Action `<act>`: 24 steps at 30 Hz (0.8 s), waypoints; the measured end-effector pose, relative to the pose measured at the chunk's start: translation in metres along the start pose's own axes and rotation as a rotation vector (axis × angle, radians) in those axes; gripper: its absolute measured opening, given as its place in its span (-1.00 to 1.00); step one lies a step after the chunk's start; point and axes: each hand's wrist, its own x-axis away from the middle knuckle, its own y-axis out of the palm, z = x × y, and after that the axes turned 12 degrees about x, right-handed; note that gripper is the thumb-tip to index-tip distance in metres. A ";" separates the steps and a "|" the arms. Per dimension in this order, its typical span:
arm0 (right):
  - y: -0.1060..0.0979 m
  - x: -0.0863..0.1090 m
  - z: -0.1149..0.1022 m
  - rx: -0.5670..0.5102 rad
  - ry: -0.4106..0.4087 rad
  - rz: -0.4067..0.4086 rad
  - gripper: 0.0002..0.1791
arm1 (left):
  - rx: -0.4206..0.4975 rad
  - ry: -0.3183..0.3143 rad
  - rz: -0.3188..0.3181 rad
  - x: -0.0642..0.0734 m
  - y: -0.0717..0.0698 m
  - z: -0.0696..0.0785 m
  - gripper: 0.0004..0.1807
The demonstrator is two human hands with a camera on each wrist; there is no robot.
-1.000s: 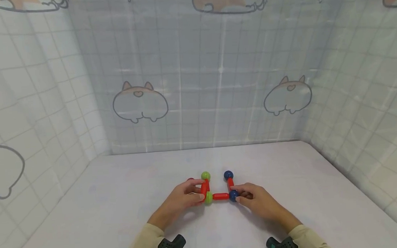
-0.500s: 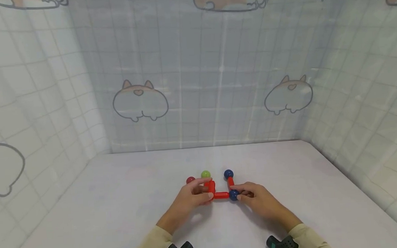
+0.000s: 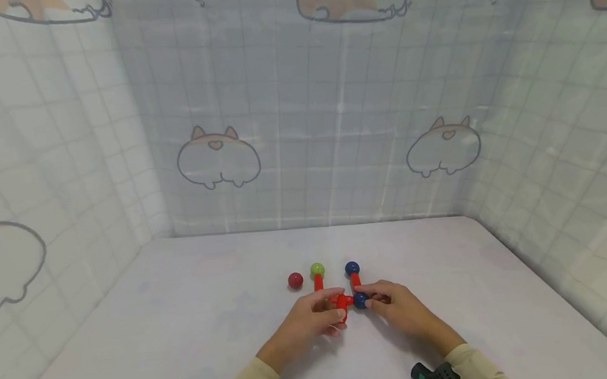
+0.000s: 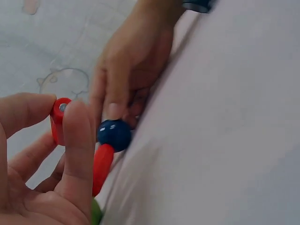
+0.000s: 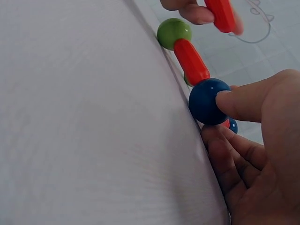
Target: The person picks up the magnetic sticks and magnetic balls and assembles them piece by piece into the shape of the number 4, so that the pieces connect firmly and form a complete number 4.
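My left hand [image 3: 311, 315] pinches a red magnetic rod [image 4: 58, 125] between thumb and fingertips, with its metal tip showing. In the head view this rod overlaps a joined frame of red rods and balls on the table. My right hand [image 3: 396, 302] grips the frame's near blue ball [image 5: 206, 102] with thumb and fingers. From that ball one red rod [image 5: 191, 60] leads to the near green ball [image 5: 174, 33], which the left hand hides in the head view. Other rods run back to the far green ball [image 3: 317, 270] and the far blue ball [image 3: 352, 268].
A loose red ball [image 3: 296, 280] lies just left of the frame. The white table [image 3: 212, 311] is enclosed by a patterned curtain [image 3: 299, 126] at the back and sides. Both wrists carry dark bands.
My left hand has moved right with its red rod, from the frame's left corner toward the near blue ball, uncovering the red ball. The right hand stays at the blue ball.
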 end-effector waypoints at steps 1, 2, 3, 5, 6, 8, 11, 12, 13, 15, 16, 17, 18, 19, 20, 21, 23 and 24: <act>-0.001 0.000 0.001 0.003 -0.009 0.003 -0.66 | 0.009 -0.006 -0.006 0.000 0.003 -0.002 -0.48; -0.001 0.000 0.001 0.005 -0.018 0.004 -0.66 | 0.018 -0.011 -0.014 0.000 0.005 -0.003 -0.49; -0.001 0.000 0.002 0.005 -0.022 0.004 -0.66 | 0.017 -0.016 -0.021 0.000 0.006 -0.005 -0.50; -0.001 0.000 0.003 0.000 -0.025 0.002 -0.66 | 0.016 -0.023 -0.026 0.001 0.009 -0.008 -0.51; 0.000 0.000 0.004 -0.002 -0.027 0.003 -0.66 | 0.016 -0.023 -0.031 0.001 0.009 -0.009 -0.50; 0.000 -0.001 0.004 0.004 -0.017 0.000 -0.66 | 0.011 -0.024 -0.038 0.000 0.009 -0.011 -0.49; 0.001 0.000 0.004 0.010 -0.010 -0.003 -0.66 | 0.002 -0.023 -0.041 0.000 0.011 -0.013 -0.50; 0.001 0.000 0.004 0.011 -0.010 -0.004 -0.66 | -0.003 -0.022 -0.040 0.001 0.011 -0.013 -0.50; 0.001 0.000 0.004 0.011 -0.008 -0.006 -0.66 | -0.007 -0.020 -0.038 0.001 0.012 -0.014 -0.51; 0.001 0.000 0.005 0.007 -0.009 -0.008 -0.66 | -0.015 -0.020 -0.031 0.000 0.012 -0.015 -0.51; 0.001 0.000 0.005 0.004 -0.010 -0.007 -0.66 | -0.019 -0.020 -0.028 0.000 0.013 -0.015 -0.51; 0.001 0.000 0.005 0.002 -0.013 -0.007 -0.66 | -0.027 -0.021 -0.023 0.000 0.013 -0.015 -0.51; 0.001 -0.001 0.005 -0.002 -0.018 -0.004 -0.65 | -0.037 -0.021 -0.017 0.000 0.014 -0.015 -0.50; 0.001 -0.001 0.005 -0.005 -0.024 -0.004 -0.65 | -0.051 -0.021 -0.010 0.000 0.014 -0.016 -0.50; 0.001 -0.001 0.005 -0.007 -0.028 -0.002 -0.65 | -0.065 -0.021 -0.003 -0.001 0.015 -0.016 -0.50; 0.000 -0.001 0.005 -0.005 -0.033 -0.003 -0.65 | -0.078 -0.016 -0.002 -0.001 0.015 -0.016 -0.50; -0.001 -0.001 0.004 -0.001 -0.035 -0.005 -0.64 | -0.108 0.000 -0.008 -0.002 0.017 -0.016 -0.49; -0.002 -0.001 0.004 0.002 -0.034 -0.006 -0.64 | -0.125 0.008 -0.011 -0.003 0.018 -0.017 -0.48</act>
